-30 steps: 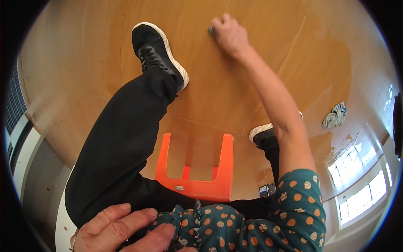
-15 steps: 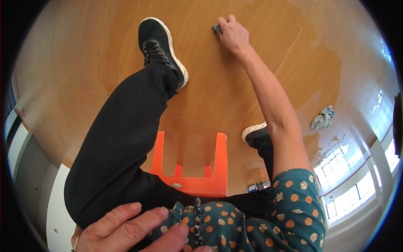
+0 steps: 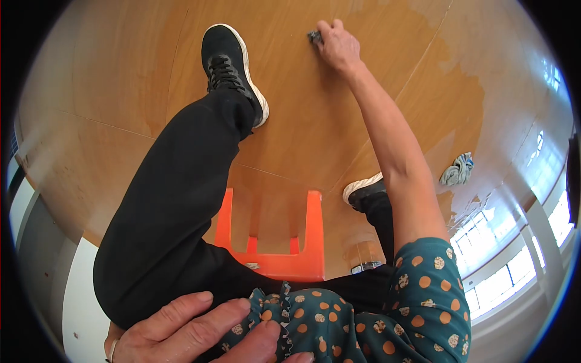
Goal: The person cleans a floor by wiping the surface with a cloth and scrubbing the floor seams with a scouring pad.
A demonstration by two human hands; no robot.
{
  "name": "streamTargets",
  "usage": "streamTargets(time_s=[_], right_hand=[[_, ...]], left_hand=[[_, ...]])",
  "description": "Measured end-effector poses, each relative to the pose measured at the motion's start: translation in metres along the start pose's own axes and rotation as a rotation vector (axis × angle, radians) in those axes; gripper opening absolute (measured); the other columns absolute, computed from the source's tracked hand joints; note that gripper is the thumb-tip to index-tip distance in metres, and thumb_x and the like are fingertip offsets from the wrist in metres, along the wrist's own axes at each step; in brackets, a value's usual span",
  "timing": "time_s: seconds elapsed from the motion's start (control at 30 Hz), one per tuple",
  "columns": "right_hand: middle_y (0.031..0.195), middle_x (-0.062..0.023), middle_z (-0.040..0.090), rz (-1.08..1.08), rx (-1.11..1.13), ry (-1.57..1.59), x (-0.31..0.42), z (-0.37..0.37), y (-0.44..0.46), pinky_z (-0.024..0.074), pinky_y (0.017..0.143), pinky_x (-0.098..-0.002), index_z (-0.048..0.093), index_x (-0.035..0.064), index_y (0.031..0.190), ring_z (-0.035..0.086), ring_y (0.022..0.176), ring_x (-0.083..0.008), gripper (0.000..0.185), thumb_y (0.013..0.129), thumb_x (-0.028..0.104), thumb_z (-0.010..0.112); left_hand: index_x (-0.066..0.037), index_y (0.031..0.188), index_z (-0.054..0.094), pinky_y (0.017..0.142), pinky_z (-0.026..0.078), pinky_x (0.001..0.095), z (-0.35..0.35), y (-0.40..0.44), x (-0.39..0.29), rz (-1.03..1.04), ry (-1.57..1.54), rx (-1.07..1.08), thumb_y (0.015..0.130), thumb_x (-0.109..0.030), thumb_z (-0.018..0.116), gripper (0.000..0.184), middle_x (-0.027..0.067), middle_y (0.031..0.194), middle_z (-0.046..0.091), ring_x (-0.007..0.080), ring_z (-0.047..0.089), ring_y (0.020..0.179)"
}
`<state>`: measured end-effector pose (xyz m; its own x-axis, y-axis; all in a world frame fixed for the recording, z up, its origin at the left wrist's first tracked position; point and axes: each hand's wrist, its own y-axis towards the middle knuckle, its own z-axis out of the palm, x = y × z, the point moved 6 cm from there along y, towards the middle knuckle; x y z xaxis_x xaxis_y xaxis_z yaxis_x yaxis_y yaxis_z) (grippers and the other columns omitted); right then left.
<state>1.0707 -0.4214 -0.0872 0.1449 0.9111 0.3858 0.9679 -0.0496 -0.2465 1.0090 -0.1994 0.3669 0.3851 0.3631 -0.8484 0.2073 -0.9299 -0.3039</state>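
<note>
My right hand (image 3: 338,46) is stretched far forward, its fingers closed on a small dark grey scrubber (image 3: 315,37) pressed to the brown wood-look floor (image 3: 290,109). Close to the camera, my left hand (image 3: 200,333) rests near my lap with its fingers apart and nothing in them. A crumpled grey cloth (image 3: 457,169) lies on the floor to the right of my right forearm. Wet patches show on the floor around the right side.
An orange plastic stool (image 3: 290,266) stands between my legs. My black shoes (image 3: 225,63) are on the floor to either side. A clear container (image 3: 364,254) sits beside my right leg. Bright windows (image 3: 505,281) appear at the lower right.
My right hand has shifted slightly on the floor with the scrubber, which shows more than at first. The view has turned a little, so cloth and stool appear further left.
</note>
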Motion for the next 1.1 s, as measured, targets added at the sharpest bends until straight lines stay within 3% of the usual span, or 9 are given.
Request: streamTargets(time_s=[0.17, 0.27, 0.37, 0.7, 0.8, 0.9, 0.97, 1.07, 1.1], right_hand=[[0.093, -0.0150, 0.055, -0.002, -0.082, -0.158, 0.040, 0.029, -0.046, 0.0546, 0.061, -0.0448, 0.058, 0.0102, 0.092, 0.064, 0.075, -0.0354, 0.015, 0.091, 0.025, 0.060], [0.105, -0.0134, 0.051, -0.205, 0.195, -0.086, 0.111, 0.112, -0.175, 0.0565, 0.067, -0.0432, 0.055, 0.0158, 0.104, 0.060, 0.080, -0.0323, 0.012, 0.094, 0.022, 0.053], [0.101, -0.0100, 0.049, -0.277, 0.273, -0.042, 0.142, 0.131, -0.227, 0.0532, 0.054, -0.0363, 0.057, 0.0160, 0.093, 0.058, 0.078, -0.0265, 0.002, 0.091, 0.017, 0.056], [0.098, -0.0127, 0.057, 0.183, -0.177, -0.058, -0.029, -0.008, 0.008, 0.0547, 0.069, -0.0462, 0.059, 0.0142, 0.102, 0.066, 0.075, -0.0357, 0.028, 0.090, 0.038, 0.067], [0.093, -0.0123, 0.066, 0.303, -0.001, -0.038, -0.059, -0.052, 0.059, 0.0549, 0.065, -0.0411, 0.063, 0.0103, 0.100, 0.067, 0.075, -0.0312, 0.032, 0.089, 0.040, 0.070], [0.087, -0.0055, 0.067, 0.290, 0.415, 0.912, -0.025, -0.031, 0.051, 0.0509, 0.053, -0.0286, 0.065, 0.0054, 0.106, 0.060, 0.063, -0.0143, 0.043, 0.087, 0.043, 0.075], [0.089, -0.0053, 0.067, 0.318, 0.577, 1.134, 0.017, -0.012, 0.019, 0.0524, 0.059, -0.0284, 0.064, 0.0059, 0.107, 0.061, 0.069, -0.0131, 0.040, 0.089, 0.041, 0.074], [0.098, -0.0073, 0.067, 0.284, 0.527, 0.853, 0.017, 0.029, 0.012, 0.0549, 0.069, -0.0304, 0.063, 0.0089, 0.112, 0.065, 0.080, -0.0172, 0.038, 0.090, 0.038, 0.073], [0.107, -0.0094, 0.065, 0.213, 0.229, 0.544, 0.014, 0.016, 0.012, 0.0541, 0.074, -0.0345, 0.064, 0.0110, 0.115, 0.063, 0.089, -0.0215, 0.039, 0.088, 0.038, 0.072]], left_hand=[[-0.013, 0.117, 0.070, 0.097, 0.053, 0.0475, 0.002, -0.006, -0.012, 0.068, 0.010, -0.031, 0.087, -0.015, 0.069, 0.030, 0.0151, 0.122, 0.065, 0.0355, 0.066, 0.109], [-0.013, 0.118, 0.070, 0.096, 0.054, 0.0474, 0.007, -0.004, -0.019, 0.035, 0.017, -0.057, 0.087, -0.014, 0.069, 0.031, 0.0145, 0.123, 0.065, 0.0355, 0.066, 0.109], [-0.013, 0.118, 0.070, 0.096, 0.054, 0.0474, 0.011, -0.003, -0.022, 0.029, 0.050, -0.045, 0.087, -0.013, 0.069, 0.031, 0.0140, 0.123, 0.065, 0.0355, 0.066, 0.109], [-0.014, 0.117, 0.070, 0.096, 0.055, 0.0464, 0.017, 0.004, -0.024, 0.036, 0.103, -0.040, 0.089, -0.013, 0.068, 0.029, 0.0126, 0.124, 0.063, 0.0343, 0.065, 0.110], [-0.015, 0.117, 0.071, 0.097, 0.054, 0.0463, 0.017, 0.003, -0.022, 0.041, 0.103, -0.015, 0.090, -0.014, 0.068, 0.028, 0.0114, 0.125, 0.063, 0.0332, 0.065, 0.111], [-0.015, 0.117, 0.071, 0.098, 0.054, 0.0461, 0.011, 0.000, -0.018, 0.060, 0.098, -0.001, 0.089, -0.014, 0.070, 0.028, 0.0102, 0.125, 0.063, 0.0324, 0.065, 0.112], [-0.016, 0.117, 0.072, 0.098, 0.054, 0.0459, 0.010, -0.004, -0.015, 0.077, 0.102, 0.019, 0.088, -0.014, 0.071, 0.029, 0.0091, 0.125, 0.063, 0.0316, 0.065, 0.112], [-0.016, 0.118, 0.072, 0.099, 0.054, 0.0454, 0.008, -0.012, -0.008, 0.076, 0.131, 0.017, 0.087, -0.014, 0.072, 0.030, 0.0080, 0.124, 0.063, 0.0309, 0.065, 0.112], [-0.016, 0.118, 0.072, 0.099, 0.054, 0.0451, 0.009, -0.014, -0.006, 0.081, 0.138, 0.019, 0.087, -0.015, 0.073, 0.031, 0.0074, 0.124, 0.063, 0.0305, 0.065, 0.112]])
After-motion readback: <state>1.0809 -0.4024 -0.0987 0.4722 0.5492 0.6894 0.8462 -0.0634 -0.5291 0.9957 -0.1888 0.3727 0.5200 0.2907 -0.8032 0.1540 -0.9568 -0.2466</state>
